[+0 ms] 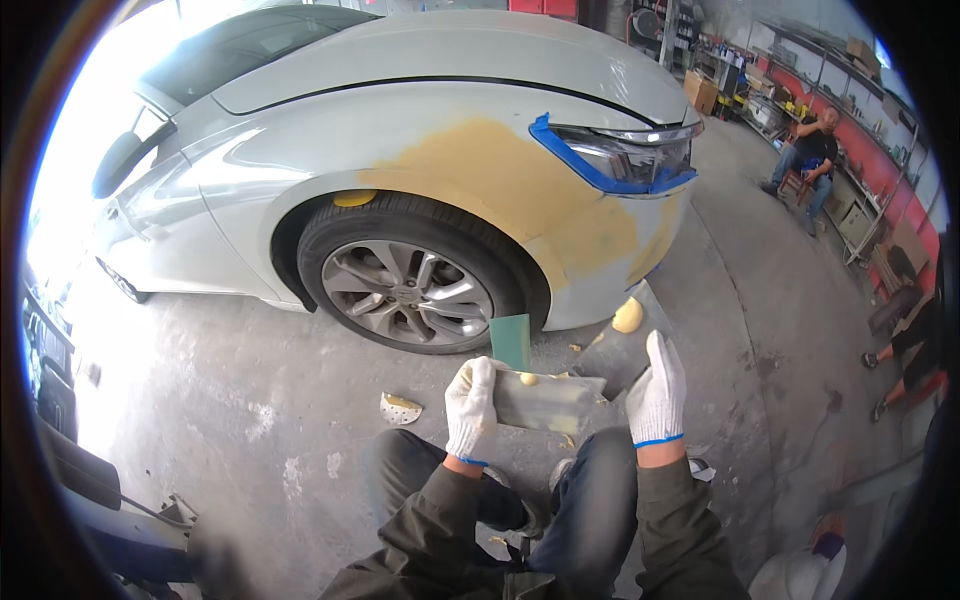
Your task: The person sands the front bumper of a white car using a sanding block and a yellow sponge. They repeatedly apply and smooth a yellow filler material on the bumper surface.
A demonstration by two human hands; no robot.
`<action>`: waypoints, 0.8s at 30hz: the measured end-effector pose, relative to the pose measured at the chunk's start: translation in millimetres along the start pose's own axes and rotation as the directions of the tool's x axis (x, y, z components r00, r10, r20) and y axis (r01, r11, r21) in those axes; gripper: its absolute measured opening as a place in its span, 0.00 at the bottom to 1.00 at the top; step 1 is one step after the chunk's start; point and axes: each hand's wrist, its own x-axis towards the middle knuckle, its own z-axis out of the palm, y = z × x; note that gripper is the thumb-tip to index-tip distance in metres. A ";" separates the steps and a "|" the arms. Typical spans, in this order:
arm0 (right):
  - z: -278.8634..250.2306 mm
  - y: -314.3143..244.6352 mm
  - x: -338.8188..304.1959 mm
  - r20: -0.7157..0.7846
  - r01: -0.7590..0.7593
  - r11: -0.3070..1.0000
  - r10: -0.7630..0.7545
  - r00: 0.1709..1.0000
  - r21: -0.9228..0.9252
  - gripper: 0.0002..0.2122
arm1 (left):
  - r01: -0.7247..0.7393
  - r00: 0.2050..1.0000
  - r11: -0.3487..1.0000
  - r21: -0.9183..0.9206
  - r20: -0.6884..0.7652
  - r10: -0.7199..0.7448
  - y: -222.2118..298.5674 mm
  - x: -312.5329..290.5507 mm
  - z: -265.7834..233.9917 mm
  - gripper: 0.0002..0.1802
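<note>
White-gloved left hand (470, 405) clasping a putty-smeared board (545, 400) (perhaps plastic), right hand (657, 392) open, fingers loosely together, beside it.

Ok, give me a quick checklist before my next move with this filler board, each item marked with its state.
1. Left hand gripping the mixing board: ok, it clasps the left end.
2. Right hand on the board: not ok, it is open beside the right end.
3. Both gloves on: ok.
4. Filler on the board: ok, a small yellow dab shows near the left hand.
5. Headlight masked with blue tape: ok.
6. Filler patch on the fender dry: cannot tell.
</note>
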 end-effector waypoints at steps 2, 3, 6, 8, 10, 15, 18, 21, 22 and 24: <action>24.4 -23.4 -19.2 0.068 0.016 1.000 -0.016 0.998 0.005 0.11 | -0.128 0.990 0.982 0.141 0.071 0.119 23.4 -9.0 8.6 0.18; 39.0 -34.0 -30.9 0.140 -0.075 0.997 0.072 0.988 0.017 0.10 | -0.191 0.981 0.951 0.242 0.085 0.175 39.4 -12.3 0.8 0.17; 48.8 -57.2 -57.3 0.433 -0.071 0.997 0.074 0.898 -0.021 0.12 | -0.254 0.967 0.924 0.287 0.099 0.235 63.3 -19.4 -1.5 0.16; 51.9 -68.0 -64.6 0.619 0.218 0.959 -0.063 0.783 -0.178 0.14 | -0.290 0.957 0.921 0.261 0.060 0.284 74.0 -23.4 -1.9 0.13; 63.3 -91.2 -73.9 0.732 0.370 0.868 -0.012 0.681 -0.331 0.14 | -0.321 0.945 0.918 0.235 0.006 0.328 86.9 -29.3 -4.5 0.13; 65.5 -93.8 -71.4 0.777 0.438 0.769 0.117 0.619 -0.465 0.11 | -0.432 0.879 0.818 0.381 -0.024 0.476 120.2 -29.3 -12.1 0.12; 64.2 -90.9 -63.6 0.877 0.639 0.690 -0.014 0.481 -0.339 0.07 | -0.482 0.853 0.777 0.404 0.014 0.522 121.8 -23.1 -22.1 0.12; 72.4 -104.8 -60.9 0.906 0.732 0.603 -0.034 0.422 -0.318 0.05 | -0.444 0.877 0.842 0.307 -0.043 0.478 114.8 -19.2 -32.6 0.12; 75.3 -110.4 -59.0 0.904 0.742 0.578 -0.016 0.426 -0.340 0.04 | -0.425 0.890 0.885 0.192 -0.091 0.447 117.6 -21.2 -30.7 0.13; 68.9 -104.5 -47.9 0.860 0.754 0.545 -0.112 0.498 -0.366 0.07 | -0.438 0.877 0.897 0.068 -0.188 0.442 120.2 -12.9 -38.3 0.16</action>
